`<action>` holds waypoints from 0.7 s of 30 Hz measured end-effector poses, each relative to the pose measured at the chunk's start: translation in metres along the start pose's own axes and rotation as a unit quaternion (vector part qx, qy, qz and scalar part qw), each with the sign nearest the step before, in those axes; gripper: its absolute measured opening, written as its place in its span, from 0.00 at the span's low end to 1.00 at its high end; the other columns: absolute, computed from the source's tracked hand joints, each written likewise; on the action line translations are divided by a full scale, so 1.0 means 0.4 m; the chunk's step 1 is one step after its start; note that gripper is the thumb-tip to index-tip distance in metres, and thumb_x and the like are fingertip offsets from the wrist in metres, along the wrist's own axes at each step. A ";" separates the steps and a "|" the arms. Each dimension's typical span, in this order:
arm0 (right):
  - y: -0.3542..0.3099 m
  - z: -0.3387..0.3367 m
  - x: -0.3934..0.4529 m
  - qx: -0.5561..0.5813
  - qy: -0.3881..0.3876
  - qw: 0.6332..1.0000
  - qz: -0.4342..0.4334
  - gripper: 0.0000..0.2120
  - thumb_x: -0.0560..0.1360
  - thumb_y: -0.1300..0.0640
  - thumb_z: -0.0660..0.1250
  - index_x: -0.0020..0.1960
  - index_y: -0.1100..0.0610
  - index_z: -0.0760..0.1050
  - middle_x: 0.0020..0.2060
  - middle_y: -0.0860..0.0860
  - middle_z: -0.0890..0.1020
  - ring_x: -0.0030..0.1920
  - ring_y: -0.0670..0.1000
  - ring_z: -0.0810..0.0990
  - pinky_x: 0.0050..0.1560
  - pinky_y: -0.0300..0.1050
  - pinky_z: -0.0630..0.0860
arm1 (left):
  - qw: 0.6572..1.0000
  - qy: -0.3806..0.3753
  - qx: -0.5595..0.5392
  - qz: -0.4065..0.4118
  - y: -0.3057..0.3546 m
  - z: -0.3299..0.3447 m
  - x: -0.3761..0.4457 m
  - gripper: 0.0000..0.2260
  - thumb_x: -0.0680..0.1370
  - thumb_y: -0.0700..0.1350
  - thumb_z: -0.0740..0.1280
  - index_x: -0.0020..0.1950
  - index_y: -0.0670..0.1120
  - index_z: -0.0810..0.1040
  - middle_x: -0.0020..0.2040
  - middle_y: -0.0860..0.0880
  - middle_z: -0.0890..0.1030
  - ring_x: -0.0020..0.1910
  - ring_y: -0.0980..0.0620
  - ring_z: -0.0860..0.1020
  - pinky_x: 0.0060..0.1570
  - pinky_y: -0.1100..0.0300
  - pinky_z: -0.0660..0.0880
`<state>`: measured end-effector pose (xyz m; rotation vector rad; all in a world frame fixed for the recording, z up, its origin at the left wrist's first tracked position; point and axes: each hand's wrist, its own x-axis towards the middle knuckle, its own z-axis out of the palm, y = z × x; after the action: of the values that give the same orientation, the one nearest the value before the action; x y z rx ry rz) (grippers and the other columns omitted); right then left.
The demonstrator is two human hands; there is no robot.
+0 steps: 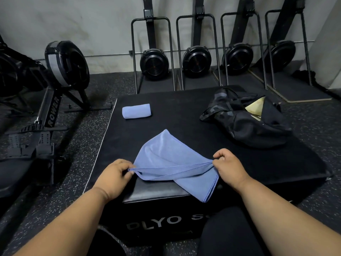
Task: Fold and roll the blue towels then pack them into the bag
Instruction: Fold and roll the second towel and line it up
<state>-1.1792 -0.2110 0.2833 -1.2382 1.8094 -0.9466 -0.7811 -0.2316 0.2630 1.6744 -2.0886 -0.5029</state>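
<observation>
On a black padded box serving as the tabletop (184, 111), both hands pinch the near hem of a blue towel (166, 154): the left hand (112, 174) at one corner, the right hand (227, 163) at the other. A rolled towel (136, 111) lies far left, an open black bag (245, 119) far right. Rowing machines (55, 85) stand on speckled rubber floor (86, 130) by a pale wall (83, 24).

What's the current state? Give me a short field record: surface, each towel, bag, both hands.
surface: black plyo box
rolled towel: blue towel roll, far left of the box top, apart from the bag
open towel: blue towel partly folded, near edge hanging over the box front
bag: black bag, far right, open, no towel visible inside
left hand: left hand pinches the towel's left corner
right hand: right hand pinches the right corner
</observation>
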 end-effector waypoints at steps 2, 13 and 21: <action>0.005 -0.003 0.004 0.000 -0.008 1.000 -0.005 0.07 0.75 0.63 0.65 0.50 0.54 0.76 0.25 0.43 0.73 0.28 0.43 0.71 0.38 0.43 0.72 | 0.998 0.039 -0.051 -0.022 0.009 -0.012 0.007 0.07 0.81 0.44 0.72 0.47 0.57 0.82 0.54 0.60 0.79 0.54 0.64 0.77 0.64 0.65 0.67; 0.033 -0.027 0.027 0.018 -0.017 0.999 -0.044 0.08 0.74 0.66 0.65 0.48 0.55 0.76 0.26 0.46 0.69 0.30 0.46 0.68 0.39 0.46 0.69 | 0.962 0.116 -0.247 -0.006 0.142 -0.112 0.028 0.11 0.87 0.47 0.62 0.50 0.46 0.82 0.46 0.56 0.83 0.46 0.59 0.77 0.52 0.63 0.74; 0.056 -0.058 0.040 0.029 -0.021 0.999 -0.010 0.07 0.75 0.65 0.64 0.47 0.55 0.76 0.27 0.48 0.70 0.31 0.48 0.68 0.38 0.46 0.68 | 0.967 0.081 -0.233 -0.054 0.193 -0.084 0.191 0.19 0.84 0.55 0.64 0.41 0.43 0.77 0.38 0.53 0.79 0.40 0.55 0.74 0.48 0.53 0.72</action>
<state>-1.2129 -0.2166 0.2716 -1.2346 1.7284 -0.9702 -0.8417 -0.2906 0.3388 1.4935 -1.6106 -0.7922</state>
